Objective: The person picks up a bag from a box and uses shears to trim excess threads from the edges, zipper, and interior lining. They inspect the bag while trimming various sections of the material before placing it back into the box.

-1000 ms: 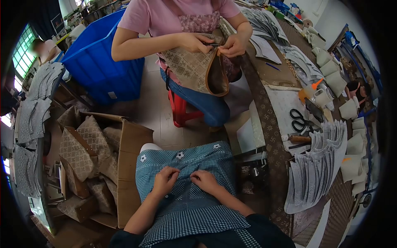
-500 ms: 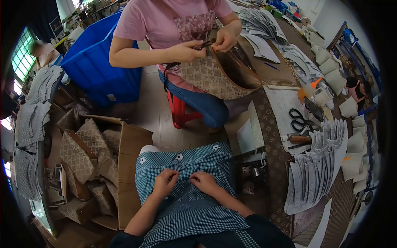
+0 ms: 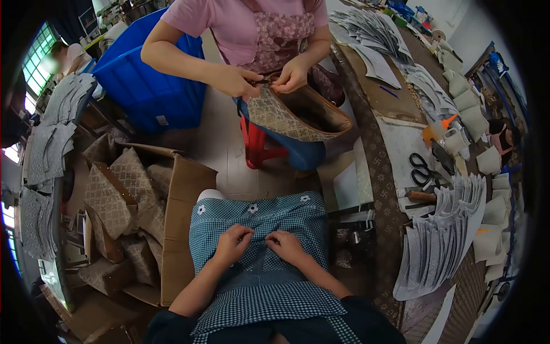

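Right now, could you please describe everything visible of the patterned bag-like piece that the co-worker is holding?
The patterned bag-like piece is beige with a darker geometric motif outside, brown inside, with a brown-edged rim. It looks like fabric or coated sheet; I cannot tell which. Its mouth gapes open, and it slants above the co-worker's knee; whether it rests there is unclear. The co-worker's hands grip it at the rim.
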`<state>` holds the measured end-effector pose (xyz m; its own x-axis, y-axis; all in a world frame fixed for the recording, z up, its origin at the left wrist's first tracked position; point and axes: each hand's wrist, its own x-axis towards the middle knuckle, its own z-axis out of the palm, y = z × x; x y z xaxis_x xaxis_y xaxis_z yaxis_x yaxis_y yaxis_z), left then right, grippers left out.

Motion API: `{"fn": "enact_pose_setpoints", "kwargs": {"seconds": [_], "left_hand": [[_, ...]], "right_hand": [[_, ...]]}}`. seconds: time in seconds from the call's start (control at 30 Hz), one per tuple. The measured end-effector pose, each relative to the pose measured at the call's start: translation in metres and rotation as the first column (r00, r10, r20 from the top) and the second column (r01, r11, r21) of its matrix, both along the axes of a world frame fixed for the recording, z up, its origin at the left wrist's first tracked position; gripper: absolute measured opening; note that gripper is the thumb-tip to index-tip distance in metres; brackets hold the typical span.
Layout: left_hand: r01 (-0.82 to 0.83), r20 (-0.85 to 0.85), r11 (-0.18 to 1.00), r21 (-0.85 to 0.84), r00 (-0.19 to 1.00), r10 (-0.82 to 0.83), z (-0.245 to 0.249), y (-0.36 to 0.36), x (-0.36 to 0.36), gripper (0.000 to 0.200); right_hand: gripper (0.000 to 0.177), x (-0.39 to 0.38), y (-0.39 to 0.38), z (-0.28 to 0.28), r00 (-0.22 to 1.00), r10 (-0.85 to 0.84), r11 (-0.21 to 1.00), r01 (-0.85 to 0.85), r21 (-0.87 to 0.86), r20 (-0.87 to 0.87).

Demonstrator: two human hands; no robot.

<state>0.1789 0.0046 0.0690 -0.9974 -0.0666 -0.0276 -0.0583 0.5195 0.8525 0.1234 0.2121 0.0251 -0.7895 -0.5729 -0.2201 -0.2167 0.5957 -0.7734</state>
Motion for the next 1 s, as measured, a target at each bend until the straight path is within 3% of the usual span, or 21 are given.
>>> {"fn": "enact_pose_setpoints", "kwargs": {"seconds": [0.67,0.77,0.87,1.0], "left_hand": [[-0.032,0.039,0.999,0.022,0.999,0.031,0.0,0.0,0.0,0.012],[-0.03,0.025,0.998,-0.061,0.999,0.032,-0.003,-0.006,0.0,0.014],[-0.041,0.026,0.99,-0.136,0.999,0.045,0.001,-0.008,-0.001,0.015],[0.001,0.068,0.976,-0.216,0.998,0.014,-0.019,-0.014,0.007,0.02]], "right_hand": [[0.019,0.0,0.0,-0.001,1.0,-0.008,1.0,0.008,0.003,-0.003],[0.019,-0.002,0.002,0.001,1.0,-0.024,1.0,0.024,-0.007,-0.002],[0.019,-0.005,0.007,-0.007,0.973,-0.094,0.995,0.084,-0.054,-0.21],[0.018,-0.009,0.018,-0.014,0.967,-0.117,0.992,0.102,-0.079,-0.228]]}}
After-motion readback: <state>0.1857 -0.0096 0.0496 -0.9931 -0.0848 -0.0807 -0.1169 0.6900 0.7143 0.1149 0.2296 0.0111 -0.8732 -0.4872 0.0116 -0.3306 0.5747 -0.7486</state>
